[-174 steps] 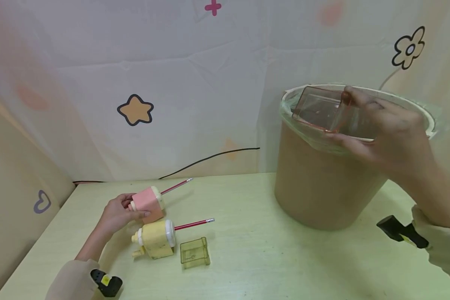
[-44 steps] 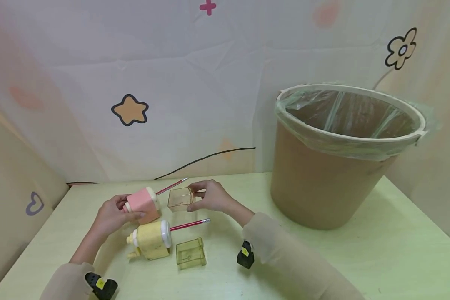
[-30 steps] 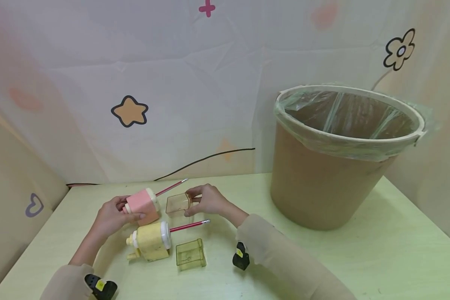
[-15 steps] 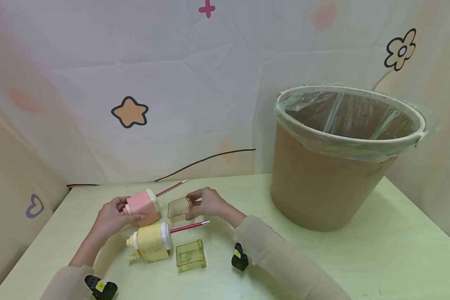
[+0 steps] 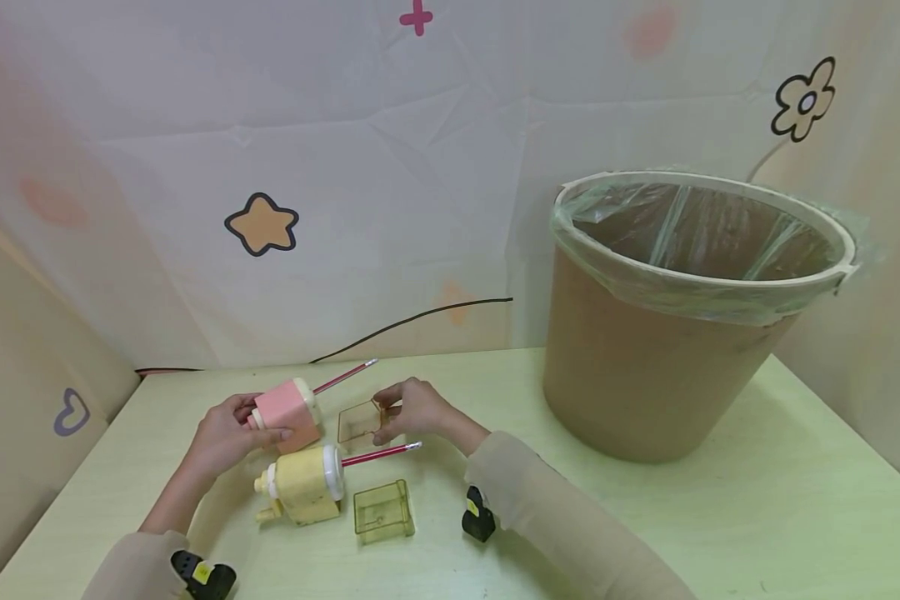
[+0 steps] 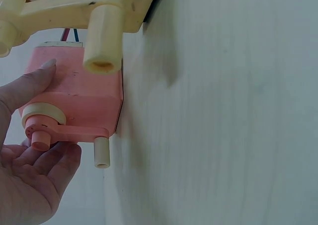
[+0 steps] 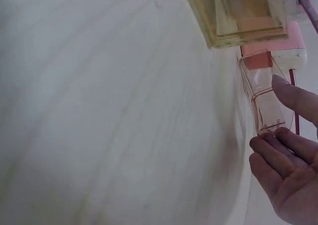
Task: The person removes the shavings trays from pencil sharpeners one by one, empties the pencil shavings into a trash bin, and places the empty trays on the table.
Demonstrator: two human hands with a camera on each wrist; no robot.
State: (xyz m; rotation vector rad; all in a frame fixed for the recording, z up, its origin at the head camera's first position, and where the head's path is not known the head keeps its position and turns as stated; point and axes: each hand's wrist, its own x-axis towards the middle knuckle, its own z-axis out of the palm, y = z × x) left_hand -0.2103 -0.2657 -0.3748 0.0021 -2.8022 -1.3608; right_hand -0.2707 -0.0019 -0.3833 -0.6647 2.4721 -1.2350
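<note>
My left hand [image 5: 225, 435] grips a pink crank pencil sharpener [image 5: 288, 413] from its crank side, thumb across the body. A red pencil [image 5: 345, 377] sticks out of its far face. To the right, my right hand [image 5: 420, 410] pinches a clear pinkish shavings drawer [image 5: 358, 423] between thumb and fingertips, low at the table and a little apart from the pink sharpener. In the right wrist view the see-through drawer [image 7: 266, 98] shows between thumb and fingers. In the left wrist view the pink crank [image 6: 69, 132] points at the camera.
Just in front stands a yellow crank sharpener [image 5: 304, 485] with a red pencil [image 5: 382, 454] in it. A clear yellow drawer [image 5: 383, 510] lies beside it. A large brown bin [image 5: 645, 375] with a plastic liner stands at the back right, against a printed cloth [image 5: 390, 208].
From above the bin, my right hand has brought the pinkish drawer left and down beside the pink sharpener, then slightly lower. The left hand keeps its hold on the sharpener.
</note>
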